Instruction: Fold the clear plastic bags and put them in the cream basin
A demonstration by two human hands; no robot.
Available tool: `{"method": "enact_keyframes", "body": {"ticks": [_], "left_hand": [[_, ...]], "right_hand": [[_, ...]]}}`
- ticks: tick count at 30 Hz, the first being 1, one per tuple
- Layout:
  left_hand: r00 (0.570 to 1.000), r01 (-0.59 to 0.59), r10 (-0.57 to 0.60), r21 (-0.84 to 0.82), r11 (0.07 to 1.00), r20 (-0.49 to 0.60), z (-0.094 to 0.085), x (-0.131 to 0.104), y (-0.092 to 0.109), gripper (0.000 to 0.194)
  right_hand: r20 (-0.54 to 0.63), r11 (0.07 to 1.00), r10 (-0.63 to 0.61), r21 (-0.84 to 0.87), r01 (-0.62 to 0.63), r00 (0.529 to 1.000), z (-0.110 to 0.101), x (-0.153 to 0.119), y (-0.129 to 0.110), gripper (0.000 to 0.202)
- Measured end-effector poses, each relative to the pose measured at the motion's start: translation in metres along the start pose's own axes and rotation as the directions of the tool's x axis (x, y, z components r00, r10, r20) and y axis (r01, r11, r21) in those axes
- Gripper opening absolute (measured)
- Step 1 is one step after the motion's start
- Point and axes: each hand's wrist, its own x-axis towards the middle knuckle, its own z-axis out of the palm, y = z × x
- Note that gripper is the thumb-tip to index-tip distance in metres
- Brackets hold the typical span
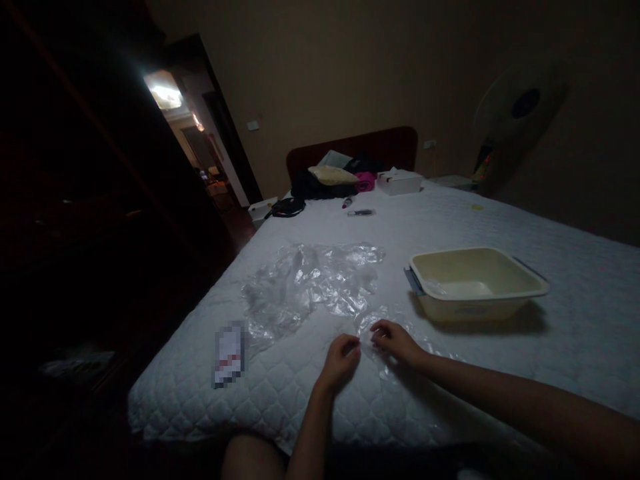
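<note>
My left hand (pixel 343 360) is low over the front of the bed, its fingertips pinched at the edge of a clear plastic bag (pixel 387 373). Just to its right, my right hand (pixel 397 343) has curled fingers and thumb on the same thin plastic. A narrow gap separates the two sets of fingertips. The bag spreads under and behind my right hand, partly covered by my forearm. Beyond my hands lies a crumpled heap of clear plastic bags (pixel 320 283). A cream plastic basin (pixel 480 308) with grey handles stands to the right, some clear plastic inside its left end.
A blurred-out flat item (pixel 230 353) lies at the bed's left edge. Farther back on the quilted white bedspread (pixel 200 403) are a marker-like object (pixel 361 213), a white box (pixel 399 181) and piled clothes (pixel 313 188). A fan (pixel 525 103) stands at right.
</note>
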Motion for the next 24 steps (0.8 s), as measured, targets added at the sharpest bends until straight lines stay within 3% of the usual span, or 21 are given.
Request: {"method": "enact_keyframes", "body": {"ticks": [6, 9, 13, 18, 21, 24], "left_hand": [[0.981, 0.171, -0.175, -0.054, 0.984, -0.080, 0.006, 0.001, 0.010, 0.019], [0.974, 0.189, -0.197, -0.071, 0.979, -0.116, 0.008, 0.001, 0.015, 0.016], [0.987, 0.125, -0.127, -0.018, 0.992, -0.100, 0.008, 0.000, 0.017, 0.008], [0.996, -0.044, 0.058, 0.196, 0.980, -0.065, 0.006, -0.004, 0.014, 0.009], [0.983, -0.159, 0.181, 0.346, 0.925, -0.033, 0.006, -0.007, 0.013, 0.014], [0.964, -0.240, 0.267, 0.439, 0.866, 0.001, 0.007, -0.010, 0.011, 0.015]], "right_hand": [[-0.130, 0.972, -0.024, -0.236, -0.008, 0.991, -0.014, 0.004, 0.011, 0.023], [-0.149, 0.910, -0.118, -0.413, 0.046, 0.982, -0.020, 0.006, 0.012, 0.026], [-0.014, 0.799, -0.265, -0.562, 0.212, 0.964, -0.023, 0.001, 0.007, 0.020], [0.228, 0.677, -0.214, -0.666, 0.313, 0.950, -0.016, -0.009, 0.006, 0.016], [0.277, 0.633, -0.210, -0.692, 0.347, 0.938, -0.015, -0.014, 0.007, 0.017], [0.301, 0.581, -0.289, -0.700, 0.416, 0.909, -0.018, -0.021, 0.005, 0.019]]}}
